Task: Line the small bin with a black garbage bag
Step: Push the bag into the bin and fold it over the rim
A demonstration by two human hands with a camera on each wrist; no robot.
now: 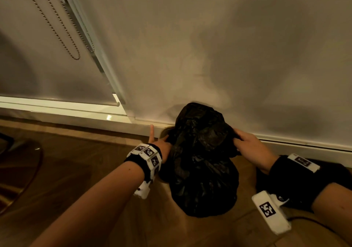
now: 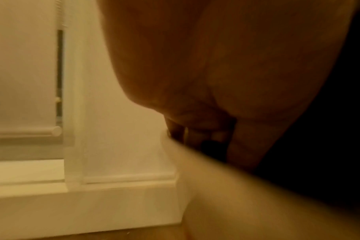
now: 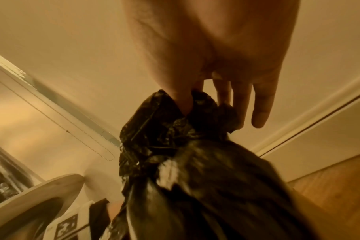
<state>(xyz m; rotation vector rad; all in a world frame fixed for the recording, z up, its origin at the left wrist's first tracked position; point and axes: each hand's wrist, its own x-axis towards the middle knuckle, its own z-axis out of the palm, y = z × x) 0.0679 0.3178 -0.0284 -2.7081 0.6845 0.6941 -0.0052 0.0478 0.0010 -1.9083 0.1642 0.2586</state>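
Observation:
A crumpled black garbage bag [image 1: 200,161] hangs bunched between my two hands, close to the wall and over the wooden floor. My left hand [image 1: 162,144] grips its left side, with one finger sticking straight up; in the left wrist view its fingers [image 2: 203,129] curl round dark plastic. My right hand [image 1: 245,142] pinches the bag's top right edge [image 3: 175,113] between thumb [image 3: 181,97] and forefinger, the other fingers straight. The bin shows as a pale round rim [image 3: 51,190] beside my left wrist. In the head view only a sliver of the rim [image 1: 164,131] appears behind my left hand.
A white skirting board [image 1: 285,142] runs along the wall just behind the bag. A roller blind with a bead chain [image 1: 57,28] hangs at the left. A rounded glassy piece of furniture [image 1: 19,161] stands on the wooden floor [image 1: 85,170] at the far left.

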